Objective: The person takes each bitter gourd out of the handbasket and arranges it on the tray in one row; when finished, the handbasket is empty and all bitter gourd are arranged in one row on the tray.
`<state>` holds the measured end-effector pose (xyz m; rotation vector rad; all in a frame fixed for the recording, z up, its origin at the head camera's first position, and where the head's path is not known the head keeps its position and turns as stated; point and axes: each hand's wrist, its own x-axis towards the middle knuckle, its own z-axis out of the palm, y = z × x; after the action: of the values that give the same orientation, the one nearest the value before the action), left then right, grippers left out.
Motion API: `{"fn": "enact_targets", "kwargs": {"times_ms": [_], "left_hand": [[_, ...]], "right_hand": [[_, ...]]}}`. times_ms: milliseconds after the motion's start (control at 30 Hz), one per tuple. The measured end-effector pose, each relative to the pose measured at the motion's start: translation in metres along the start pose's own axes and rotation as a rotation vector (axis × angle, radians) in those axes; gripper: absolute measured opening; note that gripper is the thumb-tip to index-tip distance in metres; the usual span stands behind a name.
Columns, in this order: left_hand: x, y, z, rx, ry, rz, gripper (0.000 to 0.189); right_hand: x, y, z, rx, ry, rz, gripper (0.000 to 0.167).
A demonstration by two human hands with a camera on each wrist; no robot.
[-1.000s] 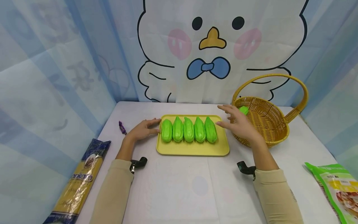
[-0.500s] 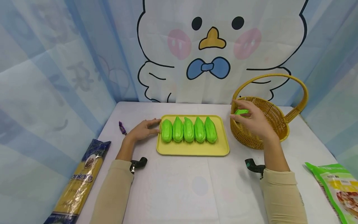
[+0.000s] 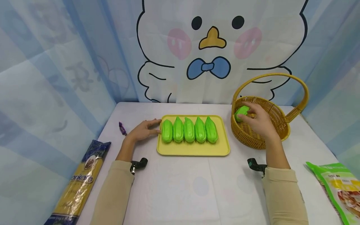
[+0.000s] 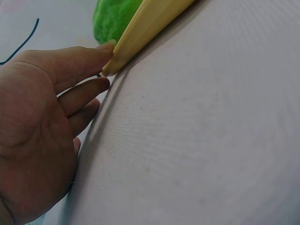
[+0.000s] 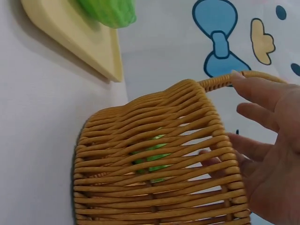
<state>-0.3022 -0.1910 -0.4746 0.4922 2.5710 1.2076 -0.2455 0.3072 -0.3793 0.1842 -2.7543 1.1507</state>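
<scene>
Several green ridged toy gourds (image 3: 189, 130) lie side by side on a yellow tray (image 3: 194, 151). My left hand (image 3: 143, 130) rests at the tray's left end, its extended thumb touching the rim in the left wrist view. My right hand (image 3: 259, 121) reaches over the left side of a wicker basket (image 3: 250, 139), with another green gourd (image 3: 242, 113) by its fingertips. In the right wrist view that gourd (image 5: 157, 154) shows only in part through the weave, and the fingers (image 5: 255, 91) look spread and relaxed. Whether the fingertips touch the gourd is hard to see.
A purple wrapped candy (image 3: 122, 128) lies beyond my left wrist. A long yellow and blue pasta packet (image 3: 81, 184) lies at the left edge, a green bag (image 3: 337, 184) at the right. The basket's tall handle (image 3: 298, 90) arches over it; a printed curtain (image 3: 157, 40) stands behind.
My right hand has moved right, from beside the basket to over its inside, near the gourd there. The basket has shifted slightly. My left hand and the tray have stayed put.
</scene>
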Motion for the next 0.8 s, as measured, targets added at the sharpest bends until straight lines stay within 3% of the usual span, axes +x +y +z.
{"fn": "enact_targets", "kwargs": {"times_ms": [300, 800], "left_hand": [[0.002, -0.003, 0.000, -0.003, -0.001, 0.002, 0.073], [0.003, -0.003, -0.001, 0.007, -0.008, 0.001, 0.072]], "right_hand": [[0.014, 0.011, 0.004, -0.017, 0.021, 0.111, 0.067], [0.046, 0.020, 0.000, -0.140, -0.167, 0.144, 0.071]]}}
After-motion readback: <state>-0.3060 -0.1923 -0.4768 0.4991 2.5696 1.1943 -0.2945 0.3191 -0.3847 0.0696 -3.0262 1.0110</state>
